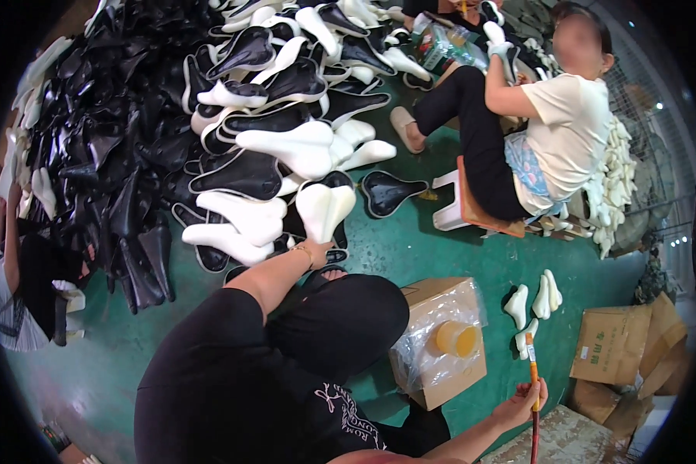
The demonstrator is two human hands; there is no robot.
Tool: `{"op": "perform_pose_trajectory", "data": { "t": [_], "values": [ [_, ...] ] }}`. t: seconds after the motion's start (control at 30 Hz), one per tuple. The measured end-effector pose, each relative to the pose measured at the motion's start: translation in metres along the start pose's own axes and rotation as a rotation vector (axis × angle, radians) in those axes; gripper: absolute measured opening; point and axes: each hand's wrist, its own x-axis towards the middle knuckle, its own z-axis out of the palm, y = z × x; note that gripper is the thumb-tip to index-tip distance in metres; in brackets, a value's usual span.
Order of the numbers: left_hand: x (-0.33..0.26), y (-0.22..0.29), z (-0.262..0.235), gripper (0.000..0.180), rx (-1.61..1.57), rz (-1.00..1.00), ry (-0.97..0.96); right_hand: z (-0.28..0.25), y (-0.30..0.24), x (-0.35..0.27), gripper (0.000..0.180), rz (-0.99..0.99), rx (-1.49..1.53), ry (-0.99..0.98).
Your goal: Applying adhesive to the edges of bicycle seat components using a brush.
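Observation:
My left hand point(315, 252) is closed around the narrow end of a white foam bicycle saddle pad point(325, 207), beside a heap of similar pads and black saddle shells. My right hand point(527, 400) is out to the right, its fingers pinching a long brush point(534, 387) with an orange and dark red handle. The brush stands nearly upright in the picture, bristles at the top. Behind its tip, a small white foam piece point(523, 340) rests on the floor. An open tub of yellowish liquid point(456, 339) is on the plastic-covered cardboard box point(450, 380) between my arms.
Black saddle covers point(93, 139) pile up at the far left. A co-worker point(561, 131) sits on a stool point(472, 203) at the upper right, and another person point(23, 271) is at the left edge. Cardboard cartons point(612, 344) stand at the right. A black shell point(390, 192) lies on the green floor.

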Motion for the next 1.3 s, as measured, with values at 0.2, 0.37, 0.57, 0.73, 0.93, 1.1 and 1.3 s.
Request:
{"op": "perform_pose_trajectory", "data": {
  "t": [0.2,0.37,0.57,0.73,0.93,1.1,1.3],
  "values": [
    [-0.009,0.015,0.014,0.069,-0.289,-0.225,0.112,-0.012,-0.014,-0.009,0.019,-0.060,-0.068,0.004],
    [-0.043,0.005,-0.007,0.062,-0.321,-0.015,0.186,-0.023,-0.016,-0.024,0.019,-0.065,-0.059,0.033],
    [-0.089,0.001,-0.033,0.061,-0.573,0.163,0.360,-0.020,-0.012,-0.050,0.017,0.037,0.044,0.097],
    [-0.140,0.013,-0.091,0.060,-1.590,0.271,0.202,-0.024,-0.016,-0.063,0.016,0.064,0.101,0.101],
    [-0.222,0.056,-0.144,0.060,-1.802,1.081,-0.234,-0.029,-0.009,-0.071,0.019,0.044,0.116,0.059],
    [-0.219,0.111,-0.149,0.067,-1.567,1.079,-0.109,-0.010,-0.022,-0.082,0.028,-0.156,0.031,-0.154],
    [-0.233,0.213,-0.110,0.058,-1.253,1.051,-0.944,0.019,-0.027,-0.090,0.013,-0.475,-0.238,-0.108]
  ]
}}
